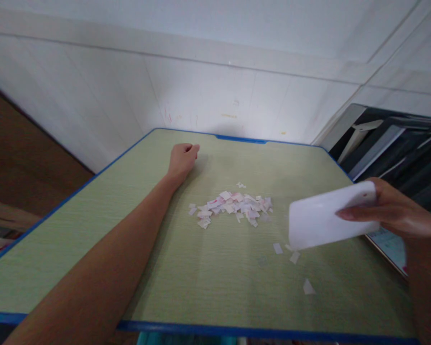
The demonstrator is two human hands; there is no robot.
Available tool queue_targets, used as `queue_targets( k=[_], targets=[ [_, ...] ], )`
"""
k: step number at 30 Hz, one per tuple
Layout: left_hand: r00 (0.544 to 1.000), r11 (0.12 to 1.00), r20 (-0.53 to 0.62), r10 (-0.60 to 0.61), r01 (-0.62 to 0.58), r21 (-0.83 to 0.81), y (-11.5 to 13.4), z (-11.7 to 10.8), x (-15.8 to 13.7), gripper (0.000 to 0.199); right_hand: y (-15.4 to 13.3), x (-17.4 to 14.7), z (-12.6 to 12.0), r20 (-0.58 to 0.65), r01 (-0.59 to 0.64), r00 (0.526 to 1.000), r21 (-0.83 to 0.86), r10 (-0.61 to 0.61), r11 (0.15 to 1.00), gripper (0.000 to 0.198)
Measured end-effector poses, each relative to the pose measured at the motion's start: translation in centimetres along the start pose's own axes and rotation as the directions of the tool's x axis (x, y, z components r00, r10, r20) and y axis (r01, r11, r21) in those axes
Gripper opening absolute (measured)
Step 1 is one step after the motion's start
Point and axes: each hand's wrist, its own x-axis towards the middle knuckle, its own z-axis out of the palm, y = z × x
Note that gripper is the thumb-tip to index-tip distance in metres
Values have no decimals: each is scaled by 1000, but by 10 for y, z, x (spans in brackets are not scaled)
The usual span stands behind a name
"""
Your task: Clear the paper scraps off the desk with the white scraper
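Observation:
Small torn paper scraps [233,205] lie in a loose heap on the middle of the pale green table [208,278]. My left hand [183,158] rests on the table beyond the heap and to its left, fingers curled in; nothing shows in them. My right hand [388,208] grips a white, flat-sided piece with rounded corners and a small hole [330,215], perhaps a scraper or shallow container. It is held above the table at the right, apart from the heap. A few stray scraps [294,257] lie below it.
A blue edge strip [237,330] runs round the table, and a white panelled wall [208,96] stands behind it. Dark flat items [391,148] lean at the right. A flat screen-like object [390,244] shows beneath my right wrist.

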Motion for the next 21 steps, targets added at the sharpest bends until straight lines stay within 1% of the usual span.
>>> queue_targets(
  k=[1,2,3,4,6,8,10,13,17,21],
  targets=[
    [1000,1000,-2,-3,3,6,0,0,0,32,0,-1,-1,21,-2,1000,0,2,1000,19],
    [1000,1000,-1,-6,6,12,-1,0,1,32,0,-1,-2,7,-7,1000,14,7,1000,19],
    [1000,1000,-1,-8,8,16,-1,-1,1,31,1,-1,-3,-43,-11,999,41,13,999,19],
    [1000,1000,-1,-10,10,19,-1,-1,1,31,1,0,-3,-117,-11,993,77,20,997,21],
    [1000,1000,-1,-13,13,17,-1,-1,1,31,2,2,-2,-262,-6,964,128,40,992,25],
    [1000,1000,-1,-13,13,10,-1,-1,0,31,2,4,-1,-332,-12,942,137,58,990,26],
    [1000,1000,0,-8,8,0,-1,-1,-1,32,1,5,0,-334,-41,939,125,81,991,27],
    [1000,1000,-2,1,-1,-10,-1,0,-1,32,1,5,1,-301,-70,948,113,101,991,27],
    [1000,1000,-2,11,-11,-12,1,0,-1,32,2,5,1,-276,-63,957,115,92,991,31],
    [1000,1000,-3,6,-7,-13,2,0,-2,32,-1,6,7,-232,-42,970,121,70,992,28]
  ],
)
